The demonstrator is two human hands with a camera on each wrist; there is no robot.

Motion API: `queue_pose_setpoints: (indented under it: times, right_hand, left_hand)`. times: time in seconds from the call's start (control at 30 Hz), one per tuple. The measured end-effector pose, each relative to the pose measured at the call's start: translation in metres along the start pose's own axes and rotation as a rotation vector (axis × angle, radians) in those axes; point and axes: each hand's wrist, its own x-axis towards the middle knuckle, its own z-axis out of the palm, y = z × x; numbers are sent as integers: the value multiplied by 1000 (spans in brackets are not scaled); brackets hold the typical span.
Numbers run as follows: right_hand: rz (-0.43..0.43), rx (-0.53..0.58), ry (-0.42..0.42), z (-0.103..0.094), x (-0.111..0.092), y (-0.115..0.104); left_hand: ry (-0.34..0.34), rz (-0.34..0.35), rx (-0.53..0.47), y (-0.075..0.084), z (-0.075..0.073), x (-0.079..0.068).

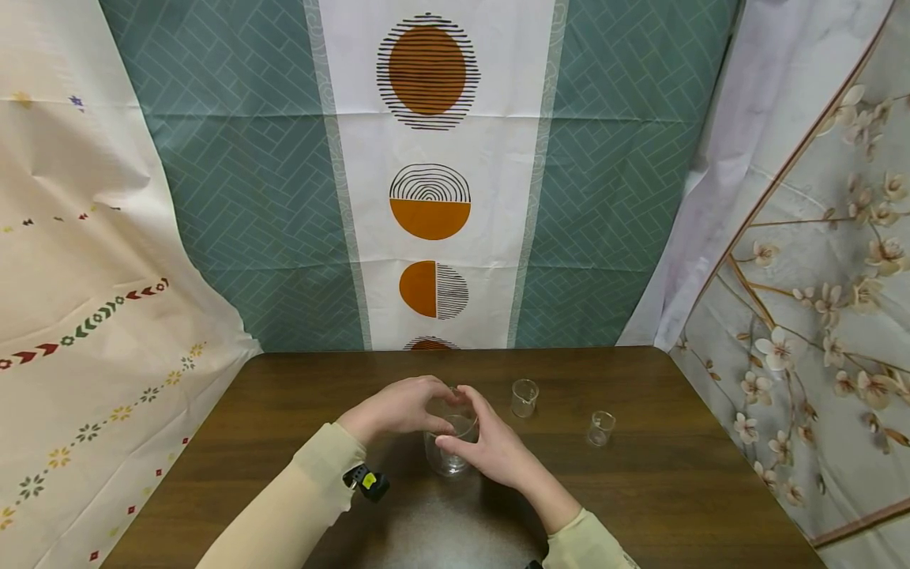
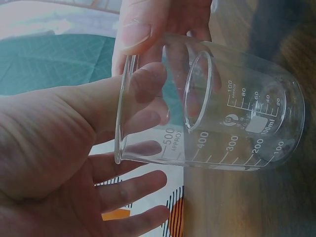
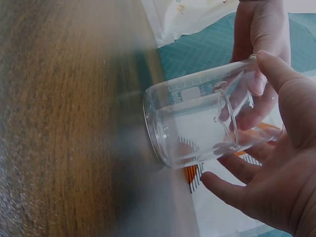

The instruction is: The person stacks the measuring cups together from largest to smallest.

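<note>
A large clear glass beaker (image 1: 435, 460), graduated to 500, stands upright on the table between both hands. Inside it sits a smaller 100 ml beaker (image 2: 256, 123), whose rim lies below the larger one's. My right hand (image 1: 495, 449) holds the large beaker near the top, thumb pressed on its rim and fingers spread on the other side. From the left, my left hand (image 1: 408, 407) reaches around the opening. Its thumb lies across the rim area and its fingers extend loosely beyond, partly seen through glass; exact contact is hard to tell.
Two more small glass beakers, one farther back (image 1: 524, 399) and one farther right (image 1: 600, 428), stand right of the hands. Beneath is a dark brown wooden table (image 1: 675, 474). Patterned cloths (image 1: 604, 197) hang behind and at both sides. A black strap (image 1: 366, 480) circles the left wrist.
</note>
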Motion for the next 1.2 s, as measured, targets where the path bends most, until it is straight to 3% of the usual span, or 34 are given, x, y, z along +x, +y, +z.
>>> queue_pose_setpoints:
  times: [1.2]
  right_hand:
    - [-51,-10,15,1,1,0]
  left_hand:
    - [107,-17,-147,-11,3,-19]
